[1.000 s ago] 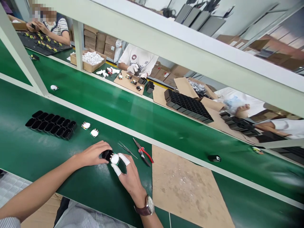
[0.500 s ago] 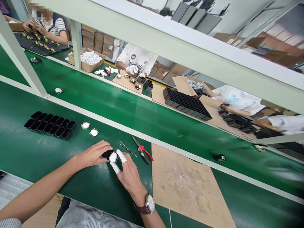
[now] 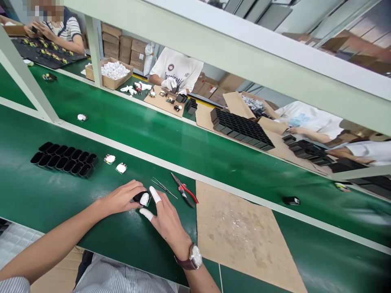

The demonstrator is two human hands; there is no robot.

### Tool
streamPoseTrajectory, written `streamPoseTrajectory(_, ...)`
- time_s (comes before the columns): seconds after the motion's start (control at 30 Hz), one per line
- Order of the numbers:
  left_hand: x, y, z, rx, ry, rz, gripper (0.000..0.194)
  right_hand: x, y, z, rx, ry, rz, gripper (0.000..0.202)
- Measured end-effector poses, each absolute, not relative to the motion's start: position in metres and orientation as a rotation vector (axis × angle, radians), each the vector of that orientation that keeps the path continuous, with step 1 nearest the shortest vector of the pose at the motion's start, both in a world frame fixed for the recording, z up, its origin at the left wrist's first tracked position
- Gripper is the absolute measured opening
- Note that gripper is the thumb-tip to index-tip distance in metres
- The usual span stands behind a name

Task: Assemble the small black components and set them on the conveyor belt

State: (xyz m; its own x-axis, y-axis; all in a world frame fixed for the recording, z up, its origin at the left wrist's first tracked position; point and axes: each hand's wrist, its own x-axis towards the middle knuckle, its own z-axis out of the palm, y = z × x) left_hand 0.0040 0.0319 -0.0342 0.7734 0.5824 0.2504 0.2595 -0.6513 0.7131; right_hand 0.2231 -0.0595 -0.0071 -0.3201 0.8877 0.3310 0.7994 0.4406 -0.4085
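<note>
My left hand (image 3: pixel 124 198) grips a small black case (image 3: pixel 138 197) between thumb and fingers. A circuit board with a white pad (image 3: pixel 144 199) sits partly inside the case's right-hand opening. My right hand (image 3: pixel 161 209), with white covers on thumb and forefinger, is spread around the board's right side, its fingertips apart and just off it. Two similar white-topped boards, one (image 3: pixel 110 159) beside the other (image 3: pixel 121 168), lie behind my left hand. Tweezers (image 3: pixel 165 188) and red-handled pliers (image 3: pixel 185 190) rest beyond my right hand.
Joined rows of black cases (image 3: pixel 63 159) stand at the left. A stained brown board (image 3: pixel 241 232) covers the table at right. Behind a pale rail (image 3: pixel 128 149), a green belt (image 3: pixel 152 132) carries parts. Several people work across it.
The white-topped board sits closer into the black case. My right fingertips have moved off it and spread a little. Parts on the belt have shifted right.
</note>
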Motion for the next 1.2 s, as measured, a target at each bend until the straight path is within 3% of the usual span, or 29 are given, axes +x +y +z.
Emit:
streamPoseTrajectory(0.07,0.004,0.032,-0.032,2.247,0.624,0.592,0.040,0.227,-0.060,-0.008,-1.359,-2.154,0.215,0.073)
streamPoseTrajectory(0.23,0.006,0.032,-0.031,2.190,0.594,0.562,0.035,0.227,-0.061,-0.016,-1.259,-2.152,0.196,0.038)
streamPoseTrajectory(0.33,0.007,0.033,-0.032,2.173,0.589,0.557,0.035,0.219,-0.062,-0.023,-1.326,-2.173,0.191,0.029)
streamPoseTrajectory(0.57,0.005,0.032,-0.032,2.170,0.600,0.574,0.042,0.224,-0.053,-0.031,-1.273,-2.096,0.373,0.034)
streamPoseTrajectory(0.67,0.001,0.032,-0.034,2.161,0.674,0.630,0.047,0.239,-0.046,-0.039,-1.387,-1.964,0.258,0.039)
streamPoseTrajectory(0.87,-0.001,0.035,-0.038,2.268,0.529,0.781,0.013,0.263,-0.029,-0.058,-1.652,-1.979,-0.083,0.034)
streamPoseTrajectory(1.1,0.003,0.032,-0.046,2.185,0.584,0.774,0.008,0.250,-0.054,-0.025,-1.448,-2.108,0.018,0.026)
streamPoseTrajectory(1.2,0.002,0.032,-0.048,2.099,0.732,0.694,0.018,0.246,-0.065,-0.012,-1.461,-2.172,-0.064,0.024)
